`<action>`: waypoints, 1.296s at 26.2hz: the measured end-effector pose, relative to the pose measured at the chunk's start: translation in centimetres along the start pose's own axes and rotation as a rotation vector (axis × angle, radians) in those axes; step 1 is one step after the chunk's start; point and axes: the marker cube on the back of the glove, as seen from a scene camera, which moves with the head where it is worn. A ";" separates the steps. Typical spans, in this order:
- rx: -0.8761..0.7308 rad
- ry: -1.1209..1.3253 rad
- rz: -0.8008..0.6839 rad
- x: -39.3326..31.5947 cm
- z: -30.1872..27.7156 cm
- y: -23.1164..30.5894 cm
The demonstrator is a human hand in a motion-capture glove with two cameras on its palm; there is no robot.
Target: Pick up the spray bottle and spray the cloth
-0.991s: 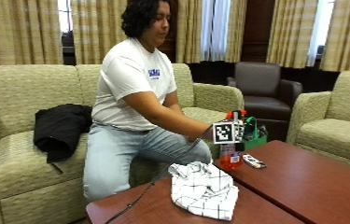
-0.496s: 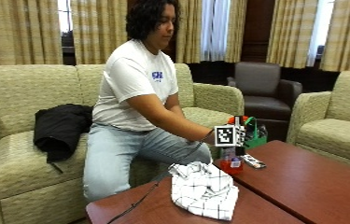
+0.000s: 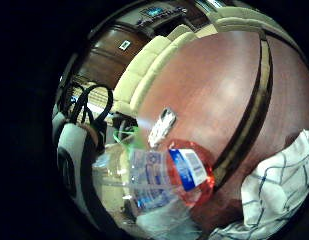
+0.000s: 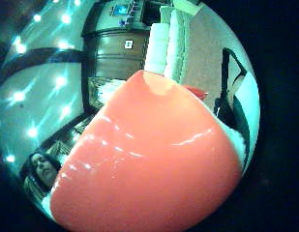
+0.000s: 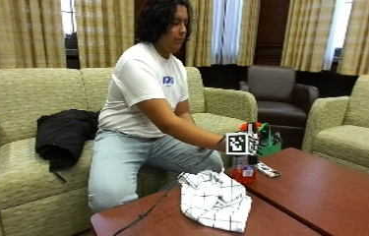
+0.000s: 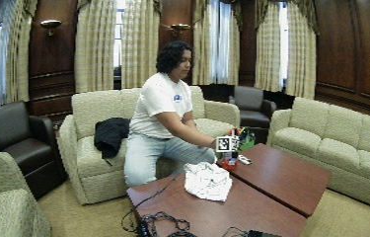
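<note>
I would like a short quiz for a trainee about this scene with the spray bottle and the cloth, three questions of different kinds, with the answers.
1. True or false: the spray bottle stands on the table.
2. Multiple choice: What pattern does the cloth have? A) plain red B) white with dark checks C) green stripes
3. Fill in: the liquid at the bottom of the bottle is ____.

Key
1. True. Its base is on the wood, and the gloved right hand is at its upper part.
2. B. It lies crumpled on the table beside the bottle.
3. Red-orange.
</note>
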 end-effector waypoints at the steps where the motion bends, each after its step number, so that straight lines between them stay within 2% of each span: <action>1: -0.014 -0.006 0.011 0.0 -0.2 -0.1; 7: 0.033 0.047 0.069 0.5 -1.2 -1.8; 13: 0.043 0.189 0.090 0.8 -2.6 -0.2; 24: -0.051 0.581 0.074 -0.2 -9.0 7.0; 34: -0.153 0.822 -0.009 -3.6 -15.7 14.3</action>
